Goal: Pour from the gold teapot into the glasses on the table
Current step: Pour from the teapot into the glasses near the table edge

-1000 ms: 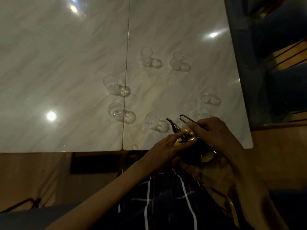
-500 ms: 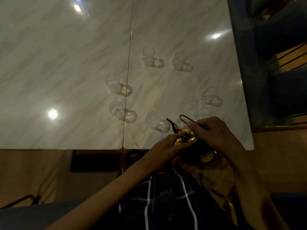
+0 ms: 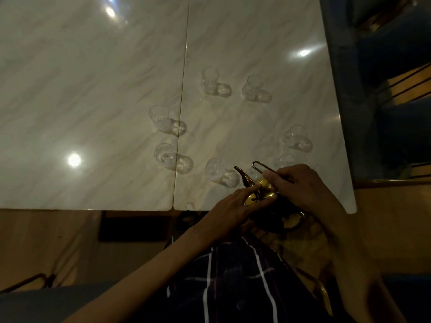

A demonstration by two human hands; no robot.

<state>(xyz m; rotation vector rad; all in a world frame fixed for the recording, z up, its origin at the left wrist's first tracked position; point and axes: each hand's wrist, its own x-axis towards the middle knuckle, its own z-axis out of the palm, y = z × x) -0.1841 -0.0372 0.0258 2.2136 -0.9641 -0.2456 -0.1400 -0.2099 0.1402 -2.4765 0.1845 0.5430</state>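
Between both hands, gold teapot (image 3: 261, 190), table edge

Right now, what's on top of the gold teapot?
The left hand rests its fingers on the gold teapot lid, and the right hand grips the wire handle above it. Most of the lid and body are covered; its contents can't be seen.
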